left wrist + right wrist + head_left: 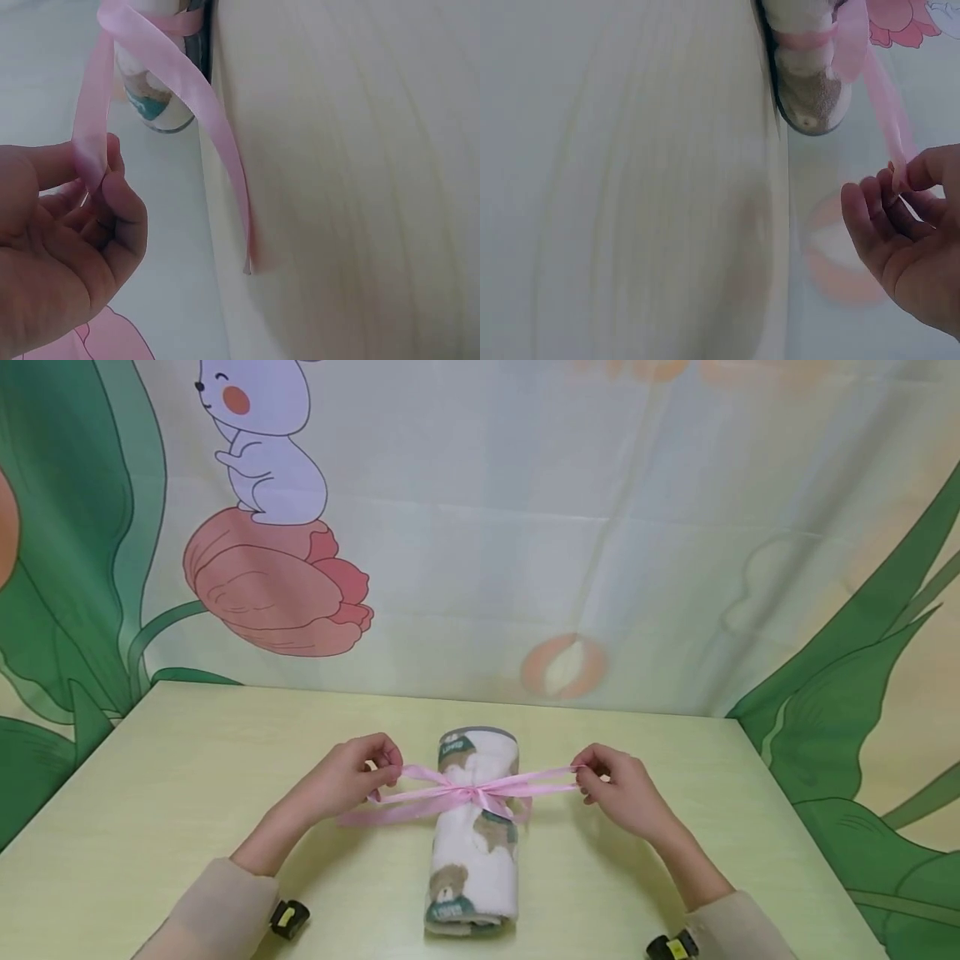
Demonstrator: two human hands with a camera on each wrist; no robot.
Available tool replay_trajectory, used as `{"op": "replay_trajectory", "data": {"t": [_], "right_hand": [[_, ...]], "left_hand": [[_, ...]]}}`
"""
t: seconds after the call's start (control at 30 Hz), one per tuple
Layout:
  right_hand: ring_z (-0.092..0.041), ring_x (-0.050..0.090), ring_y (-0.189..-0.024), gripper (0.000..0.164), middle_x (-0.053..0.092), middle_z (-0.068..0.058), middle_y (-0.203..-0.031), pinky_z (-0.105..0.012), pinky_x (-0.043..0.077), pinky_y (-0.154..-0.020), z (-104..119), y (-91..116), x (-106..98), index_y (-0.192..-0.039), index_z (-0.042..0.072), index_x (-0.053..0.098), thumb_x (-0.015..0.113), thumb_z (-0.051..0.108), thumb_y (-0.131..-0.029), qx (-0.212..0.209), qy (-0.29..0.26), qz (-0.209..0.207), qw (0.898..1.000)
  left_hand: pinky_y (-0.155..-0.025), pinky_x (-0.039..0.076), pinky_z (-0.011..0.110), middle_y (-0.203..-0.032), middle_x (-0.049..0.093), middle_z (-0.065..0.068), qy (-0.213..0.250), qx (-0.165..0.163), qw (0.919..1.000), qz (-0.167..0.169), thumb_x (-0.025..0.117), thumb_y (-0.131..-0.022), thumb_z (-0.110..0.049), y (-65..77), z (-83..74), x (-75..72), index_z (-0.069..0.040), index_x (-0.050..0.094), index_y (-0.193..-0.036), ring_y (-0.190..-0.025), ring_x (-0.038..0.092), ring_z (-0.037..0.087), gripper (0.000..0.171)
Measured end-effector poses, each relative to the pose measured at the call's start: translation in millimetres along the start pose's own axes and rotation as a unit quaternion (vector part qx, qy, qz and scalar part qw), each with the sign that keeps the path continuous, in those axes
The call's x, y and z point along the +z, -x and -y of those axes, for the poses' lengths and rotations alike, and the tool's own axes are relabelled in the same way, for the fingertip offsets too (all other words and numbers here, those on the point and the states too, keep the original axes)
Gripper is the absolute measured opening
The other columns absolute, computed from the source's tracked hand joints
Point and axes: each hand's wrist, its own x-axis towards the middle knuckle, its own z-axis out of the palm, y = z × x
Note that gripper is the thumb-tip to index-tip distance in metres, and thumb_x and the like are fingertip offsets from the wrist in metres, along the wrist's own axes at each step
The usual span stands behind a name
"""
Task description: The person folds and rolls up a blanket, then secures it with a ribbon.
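Observation:
A rolled towel (476, 860), white with brown bears and green patches, lies lengthwise on the table. Around its middle runs a pink ribbon (471, 794), knotted on top with loops drawn out to both sides. On the left, my left hand (348, 777) pinches one ribbon loop between thumb and fingers. My right hand (618, 789) pinches the loop on the other side. Both loops look stretched above the table. A loose ribbon tail (225, 142) hangs down to the tabletop in the left wrist view. In the right wrist view the towel's end (817, 105) shows beyond the hand.
The pale yellow table (150, 793) reaches back to a printed cloth backdrop (465, 527) with a cartoon animal, flowers and leaves. Near each cuff shows a black strapped device, one by the left sleeve (217, 902) and one by the right sleeve (738, 927).

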Motion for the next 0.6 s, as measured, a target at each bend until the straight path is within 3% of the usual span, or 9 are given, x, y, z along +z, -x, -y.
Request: {"op": "replay_trajectory", "data": {"t": [0.1,0.23,0.4,0.6], "right_hand": [[-0.031,0.067,-0.083,0.011,0.065,-0.018,-0.092,-0.038,0.06,-0.073,2.3,-5.0,8.2,-0.109,-0.006,0.06,0.056,0.002,-0.103,0.028,-0.094,-0.002,0.995],[-0.025,0.067,-0.083,0.02,0.066,-0.018,-0.09,-0.034,0.059,-0.075,6.5,-10.7,18.0,-0.12,-0.008,0.054,0.056,0.004,-0.104,0.06,-0.167,-0.008,0.984],[-0.022,0.066,-0.079,0.026,0.064,-0.015,-0.087,-0.031,0.058,-0.074,7.4,-17.8,24.5,-0.125,-0.006,0.051,0.056,0.002,-0.102,0.084,-0.194,-0.025,0.977],[-0.023,0.063,-0.078,0.024,0.061,-0.016,-0.088,-0.03,0.057,-0.073,1.1,-29.0,27.2,-0.125,-0.008,0.051,0.055,0.003,-0.104,0.1,-0.207,-0.029,0.973]], "left_hand": [[-0.064,0.056,0.034,-0.09,0.062,0.015,0.018,-0.013,0.9997,-0.012,0.065,-0.101,-0.007,-0.3,0.2,0.9,-0.001,0.057,-0.107,-0.065,0.061,0.023,0.011],[-0.067,0.054,0.036,-0.093,0.063,0.014,0.028,-0.017,0.9992,-0.021,0.066,-0.101,-0.011,-2.4,1.2,2.8,-0.002,0.055,-0.113,-0.069,0.063,0.024,0.018],[-0.071,0.056,0.035,-0.096,0.062,0.017,0.032,0.0,0.9993,-0.022,0.062,-0.102,-0.008,-4.9,0.3,4.7,0.0,0.055,-0.116,-0.073,0.064,0.022,0.017],[-0.071,0.055,0.035,-0.096,0.064,0.017,0.008,-0.022,0.9994,-0.024,0.061,-0.103,-0.009,-7.4,-1.6,2.8,-0.002,0.06,-0.109,-0.071,0.063,0.021,0.01]]}}
